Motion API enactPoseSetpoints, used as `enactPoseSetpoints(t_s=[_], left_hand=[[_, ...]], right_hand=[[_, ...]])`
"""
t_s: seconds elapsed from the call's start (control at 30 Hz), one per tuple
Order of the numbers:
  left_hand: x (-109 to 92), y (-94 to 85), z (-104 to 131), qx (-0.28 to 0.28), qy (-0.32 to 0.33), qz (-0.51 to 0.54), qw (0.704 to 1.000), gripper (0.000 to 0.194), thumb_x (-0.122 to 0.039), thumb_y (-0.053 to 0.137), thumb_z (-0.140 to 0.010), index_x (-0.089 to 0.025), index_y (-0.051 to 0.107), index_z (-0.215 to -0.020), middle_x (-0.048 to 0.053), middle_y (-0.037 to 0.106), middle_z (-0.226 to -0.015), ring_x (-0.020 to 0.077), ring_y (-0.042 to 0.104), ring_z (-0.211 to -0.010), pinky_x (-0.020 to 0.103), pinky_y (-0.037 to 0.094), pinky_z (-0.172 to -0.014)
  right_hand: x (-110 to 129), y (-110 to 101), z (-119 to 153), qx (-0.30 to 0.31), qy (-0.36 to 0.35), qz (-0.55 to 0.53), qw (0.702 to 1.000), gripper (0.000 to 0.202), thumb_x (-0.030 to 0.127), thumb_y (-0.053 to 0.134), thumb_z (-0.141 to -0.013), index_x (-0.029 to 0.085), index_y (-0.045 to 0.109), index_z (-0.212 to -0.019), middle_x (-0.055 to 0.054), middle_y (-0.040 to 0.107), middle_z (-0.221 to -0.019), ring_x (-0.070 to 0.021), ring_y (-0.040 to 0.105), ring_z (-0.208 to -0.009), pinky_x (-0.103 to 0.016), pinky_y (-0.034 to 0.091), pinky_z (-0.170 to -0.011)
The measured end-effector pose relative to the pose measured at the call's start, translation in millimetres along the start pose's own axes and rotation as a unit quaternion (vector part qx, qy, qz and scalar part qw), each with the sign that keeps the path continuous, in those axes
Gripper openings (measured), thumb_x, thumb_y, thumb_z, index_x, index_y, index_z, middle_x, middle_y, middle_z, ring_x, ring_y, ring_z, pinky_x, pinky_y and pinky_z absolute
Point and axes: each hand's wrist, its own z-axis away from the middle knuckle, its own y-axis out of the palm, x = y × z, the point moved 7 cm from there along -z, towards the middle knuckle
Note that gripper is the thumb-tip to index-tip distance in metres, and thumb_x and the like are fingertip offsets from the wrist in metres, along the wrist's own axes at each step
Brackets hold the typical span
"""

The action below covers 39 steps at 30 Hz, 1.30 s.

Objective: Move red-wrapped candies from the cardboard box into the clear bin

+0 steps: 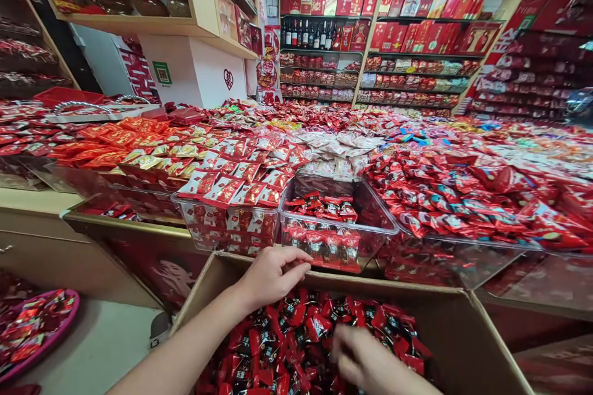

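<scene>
I am resting my left hand (273,273) curled on the cardboard box (467,327) rim. My right hand (365,361) is blurry over the red candies (296,333); I cannot tell its grip.

A sweet shop: clear bins (338,222) heaped with wrapped candies (454,191), far shelves (393,18) stacked with red gift boxes (435,0).

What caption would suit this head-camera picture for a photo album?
Two hands, left and right, reach into a cardboard box of red sweets before a half-filled clear bin.
</scene>
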Motion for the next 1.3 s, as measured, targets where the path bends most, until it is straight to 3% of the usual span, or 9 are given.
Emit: enactPoseSetpoints(t_s=[0.1, 0.17, 0.3, 0.4, 0.53, 0.67, 0.8, 1.0, 1.3], left_hand=[[-17.7, 24.9, 8.3, 0.080, 0.050, -0.040, 0.995, 0.029, -0.032, 0.041, -0.083, -0.019, 0.057, -0.103, 0.003, 0.065, -0.083, 0.0129, 0.058, -0.073, 0.021, 0.041, -0.067], [-14.8, 44.4, 15.4, 0.168, 0.038, -0.124, 0.977, 0.030, -0.033, 0.038, -0.083, -0.022, 0.054, -0.106, 0.004, 0.063, -0.094, 0.0166, 0.058, -0.084, 0.024, 0.041, -0.073], [16.0, 66.3, 28.3, 0.292, -0.031, -0.225, 0.929, 0.026, -0.034, 0.050, -0.073, -0.018, 0.062, -0.090, 0.009, 0.065, -0.083, 0.0255, 0.060, -0.077, 0.031, 0.043, -0.064], [32.8, 73.1, 33.4, 0.332, -0.054, -0.237, 0.912, 0.030, -0.035, 0.057, -0.066, -0.017, 0.062, -0.089, 0.011, 0.065, -0.082, 0.0280, 0.060, -0.075, 0.032, 0.044, -0.060], [34.2, 71.7, 32.3, 0.335, -0.056, -0.234, 0.911, 0.035, -0.034, 0.056, -0.069, -0.018, 0.059, -0.100, 0.012, 0.063, -0.095, 0.0292, 0.058, -0.086, 0.034, 0.044, -0.066], [22.4, 68.2, 30.6, 0.356, -0.052, -0.176, 0.916, 0.049, -0.034, 0.060, -0.066, -0.022, 0.052, -0.113, 0.008, 0.063, -0.099, 0.0242, 0.059, -0.085, 0.028, 0.044, -0.066], [8.7, 72.4, 29.1, 0.370, -0.059, 0.016, 0.927, 0.046, -0.035, 0.061, -0.066, -0.021, 0.054, -0.109, 0.002, 0.065, -0.089, 0.0175, 0.059, -0.076, 0.022, 0.042, -0.060], [13.4, 81.2, 22.9, 0.300, -0.121, 0.157, 0.933, 0.025, -0.031, 0.051, -0.074, -0.015, 0.058, -0.091, 0.002, 0.064, -0.071, 0.0138, 0.058, -0.063, 0.020, 0.040, -0.054], [6.1, 77.2, 15.9, 0.187, -0.161, 0.246, 0.937, 0.031, -0.042, 0.051, -0.073, -0.012, 0.059, -0.080, 0.003, 0.061, -0.066, 0.0149, 0.058, -0.061, 0.021, 0.041, -0.050]], right_hand=[[22.8, -37.5, 4.4, -0.087, -0.043, -0.143, 0.985, 0.014, 0.030, 0.036, -0.079, 0.020, 0.043, -0.072, 0.000, 0.056, -0.062, -0.0122, 0.050, -0.053, -0.024, 0.039, -0.050], [21.9, -42.2, 6.1, -0.096, -0.025, -0.153, 0.983, 0.021, 0.036, 0.035, -0.082, 0.019, 0.045, -0.074, -0.001, 0.056, -0.060, -0.0126, 0.051, -0.052, -0.024, 0.040, -0.049], [0.9, 6.1, 8.9, 0.002, 0.013, 0.027, 1.000, 0.022, 0.035, 0.056, -0.068, 0.019, 0.059, -0.082, -0.007, 0.062, -0.081, -0.0222, 0.058, -0.075, -0.031, 0.045, -0.065], [-19.6, 56.8, 11.6, 0.108, 0.053, 0.152, 0.981, 0.050, 0.025, 0.070, -0.048, 0.025, 0.062, -0.097, -0.011, 0.059, -0.104, -0.0316, 0.058, -0.088, -0.037, 0.046, -0.072], [-21.5, 73.3, 8.2, 0.142, 0.043, 0.188, 0.971, 0.038, 0.014, 0.065, -0.047, 0.034, 0.066, -0.080, -0.003, 0.065, -0.087, -0.0303, 0.061, -0.081, -0.037, 0.047, -0.067], [-2.0, 34.4, 3.2, 0.054, 0.003, 0.088, 0.995, 0.021, 0.022, 0.067, -0.053, 0.031, 0.065, -0.071, 0.003, 0.064, -0.073, -0.0212, 0.058, -0.073, -0.030, 0.044, -0.063], [15.5, -4.3, 3.1, -0.030, -0.005, -0.115, 0.993, 0.015, 0.031, 0.064, -0.064, 0.017, 0.060, -0.067, 0.003, 0.052, -0.057, -0.0121, 0.047, -0.057, -0.022, 0.036, -0.051], [22.6, -16.2, 9.9, -0.043, 0.008, -0.372, 0.927, 0.034, 0.036, 0.067, -0.065, 0.017, 0.052, -0.089, 0.000, 0.056, -0.071, -0.0104, 0.049, -0.058, -0.019, 0.038, -0.045], [30.2, -35.5, 20.5, -0.093, 0.002, -0.357, 0.929, 0.027, 0.036, 0.063, -0.070, 0.016, 0.057, -0.088, 0.000, 0.057, -0.070, -0.0093, 0.048, -0.059, -0.019, 0.042, -0.048]])
